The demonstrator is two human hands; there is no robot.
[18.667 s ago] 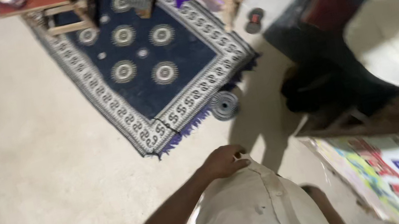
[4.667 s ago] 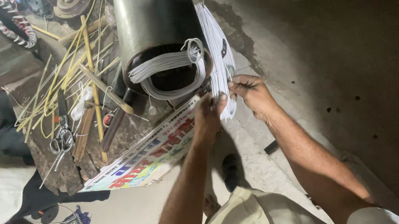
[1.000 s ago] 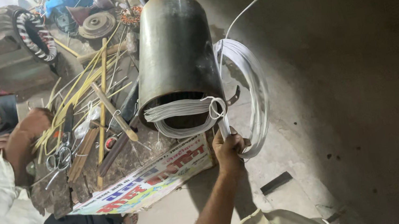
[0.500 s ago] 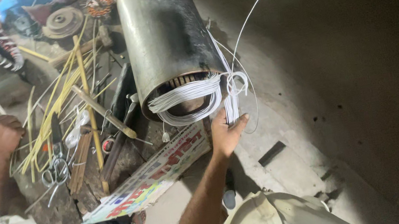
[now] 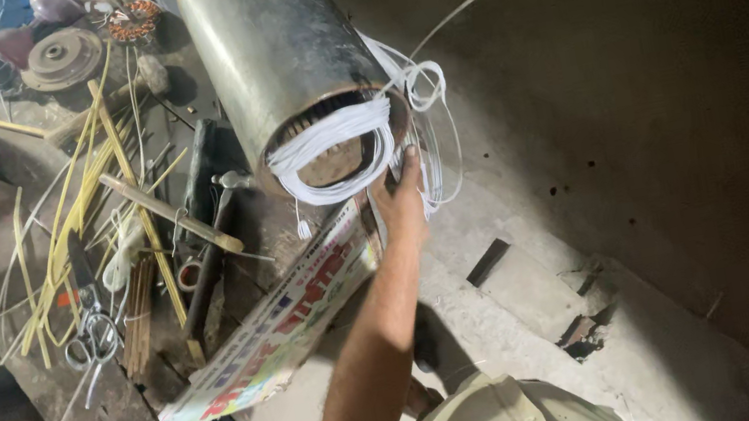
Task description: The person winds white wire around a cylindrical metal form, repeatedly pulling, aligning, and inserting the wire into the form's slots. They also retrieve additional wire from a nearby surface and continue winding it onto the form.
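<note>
Floor [image 5: 656,194]: bare concrete, cracked near the lower right. Cylinder [image 5: 282,53]: big steel motor shell lying on its side, open end facing the camera. Board [image 5: 71,393]: dark wood, left of the cylinder, cluttered with yellow strips [image 5: 79,199], a hammer [image 5: 217,237] and scissors [image 5: 93,344]. Printed sheet [image 5: 282,322] under the cylinder mouth. Wire [image 5: 333,141]: white coil bundle hanging from the mouth, one strand running off the upper right. One hand [image 5: 400,198] is up at the rim, fingers curled around the loose wire loops; can't tell which hand. Other hand is out of view.
</note>
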